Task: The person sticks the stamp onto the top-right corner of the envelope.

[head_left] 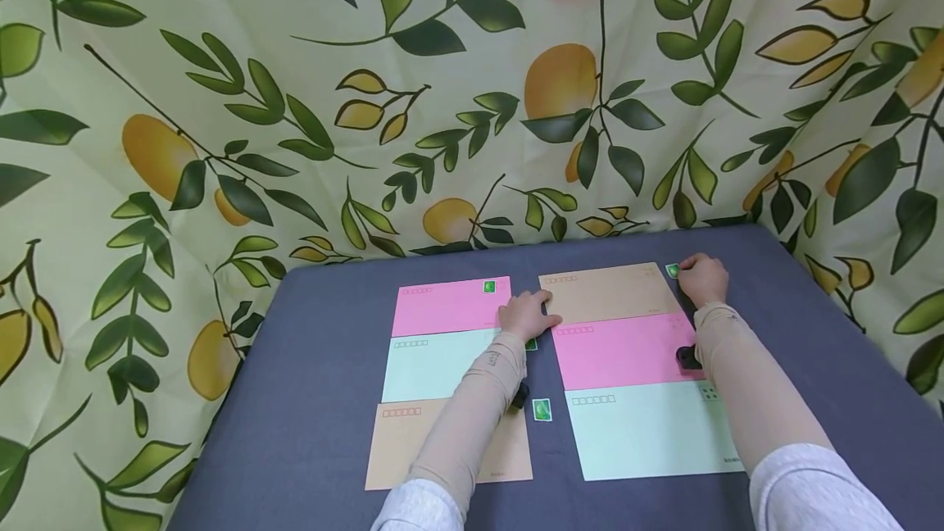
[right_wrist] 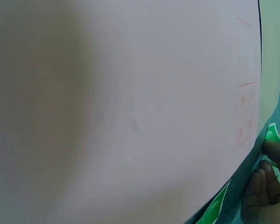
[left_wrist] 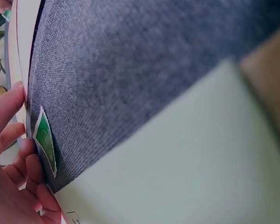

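Note:
At the top right corner of the upper right tan envelope (head_left: 601, 292), my right hand (head_left: 704, 279) pinches a green stamp (head_left: 672, 270) between thumb and finger. The right wrist view also shows this stamp (right_wrist: 272, 132) at the fingertips. My left hand (head_left: 525, 315) touches the left edge of that tan envelope with its fingertips, next to the upper left pink envelope (head_left: 442, 308). A loose green stamp (left_wrist: 45, 140) lies on the cloth beside the left fingers. Another green stamp (head_left: 489, 287) sits on the upper left pink envelope.
Left column: a mint envelope (head_left: 435, 363) and a tan envelope (head_left: 401, 453). Right column: a pink envelope (head_left: 619, 351) and a mint envelope (head_left: 642, 437). One stamp (head_left: 542, 410) lies between the columns on the grey-blue tablecloth (head_left: 310, 400). A leaf-patterned curtain (head_left: 472, 105) stands behind.

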`<state>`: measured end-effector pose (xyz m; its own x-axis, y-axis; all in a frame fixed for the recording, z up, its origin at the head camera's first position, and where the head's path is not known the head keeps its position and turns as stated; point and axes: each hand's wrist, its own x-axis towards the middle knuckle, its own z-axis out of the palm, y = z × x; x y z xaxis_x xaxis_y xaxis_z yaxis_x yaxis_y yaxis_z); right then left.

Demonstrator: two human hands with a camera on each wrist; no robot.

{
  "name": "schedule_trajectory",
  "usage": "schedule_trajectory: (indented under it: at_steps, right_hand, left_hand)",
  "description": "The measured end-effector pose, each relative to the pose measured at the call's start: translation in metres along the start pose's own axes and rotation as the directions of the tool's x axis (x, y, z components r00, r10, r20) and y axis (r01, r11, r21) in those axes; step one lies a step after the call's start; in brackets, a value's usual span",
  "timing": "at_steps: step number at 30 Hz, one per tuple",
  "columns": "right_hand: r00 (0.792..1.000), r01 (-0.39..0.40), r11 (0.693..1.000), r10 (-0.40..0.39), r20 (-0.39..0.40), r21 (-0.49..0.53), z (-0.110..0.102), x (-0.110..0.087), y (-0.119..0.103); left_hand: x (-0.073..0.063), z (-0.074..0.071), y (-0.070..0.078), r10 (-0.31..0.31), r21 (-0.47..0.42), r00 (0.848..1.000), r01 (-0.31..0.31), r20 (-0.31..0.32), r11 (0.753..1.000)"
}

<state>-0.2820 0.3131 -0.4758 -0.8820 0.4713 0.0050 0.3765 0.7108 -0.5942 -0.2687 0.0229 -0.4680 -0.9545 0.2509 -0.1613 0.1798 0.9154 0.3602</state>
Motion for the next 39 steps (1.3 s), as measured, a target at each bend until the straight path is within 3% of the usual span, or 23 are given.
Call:
schedule_trajectory:
  at_steps: [6, 15, 20, 24, 30, 39]
  right_hand:
    - [0.999, -0.014, 0.997, 0.012, 0.032, 0.071, -0.005, 0.002, 0.001]
    - [0.986, -0.137, 0.969, 0.114, 0.119, 0.206, -0.012, 0.005, -0.006]
    - [0.984, -0.101, 0.957, 0.056, 0.167, 0.271, -0.010, 0.007, -0.011]
    - [0.978, -0.061, 0.960, 0.002, 0.211, 0.273, -0.002, 0.007, -0.017]
    - [0.961, -0.082, 0.966, 0.011, 0.278, 0.245, 0.016, 0.006, -0.024]
    - [0.970, -0.051, 0.981, 0.004, 0.243, 0.188, 0.015, 0.007, -0.024]
  left_hand:
    - [0.000, -0.004, 0.000, -0.004, -0.011, 1.000, 0.004, 0.004, 1.000]
    - [-0.004, -0.008, 0.001, 0.006, 0.012, 1.000, -0.006, 0.016, 1.000]
    - [-0.003, -0.008, 0.002, 0.013, 0.004, 0.999, -0.013, 0.031, 1.000]
    - [-0.001, -0.005, -0.001, 0.013, 0.014, 0.999, -0.013, 0.031, 1.000]
    - [-0.001, -0.002, -0.005, 0.009, 0.006, 1.000, -0.010, 0.029, 1.000]
    - [0.002, -0.003, -0.003, 0.038, -0.009, 0.999, -0.038, 0.026, 0.999]
